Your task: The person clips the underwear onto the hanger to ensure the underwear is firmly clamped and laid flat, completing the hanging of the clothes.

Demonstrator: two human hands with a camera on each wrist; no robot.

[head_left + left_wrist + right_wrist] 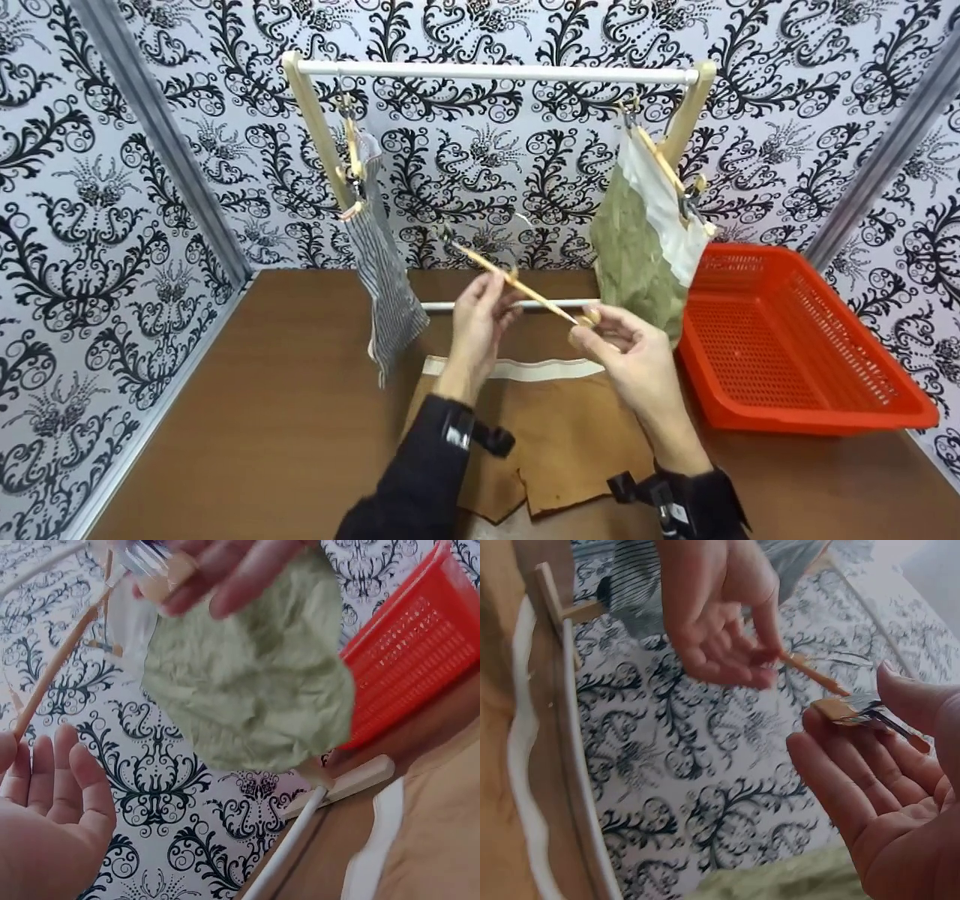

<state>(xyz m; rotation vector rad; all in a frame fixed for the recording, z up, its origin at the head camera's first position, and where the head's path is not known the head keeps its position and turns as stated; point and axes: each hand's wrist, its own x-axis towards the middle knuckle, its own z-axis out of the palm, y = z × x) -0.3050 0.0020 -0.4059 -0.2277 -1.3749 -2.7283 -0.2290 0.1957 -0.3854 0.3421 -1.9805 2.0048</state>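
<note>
A wooden clip hanger (546,300) is held slantwise in the air between both hands. My left hand (476,322) pinches its bar near the middle with thumb and finger; in the left wrist view the other fingers stand loosely apart. At the bar's right end, my right hand (630,349) holds the metal-and-wood clip (859,709) between thumb and fingers. Below lies a brown cloth garment (577,427) with a white waistband (540,370), flat on the table and apart from the hands. The hanger's far clip and hook look blurred.
Behind the hands stands a rack with a white rail (495,71). A striped garment (386,277) hangs on its left, a green garment with a white band (637,240) on its right. A red plastic basket (825,416) sits on the brown table (285,390) at right.
</note>
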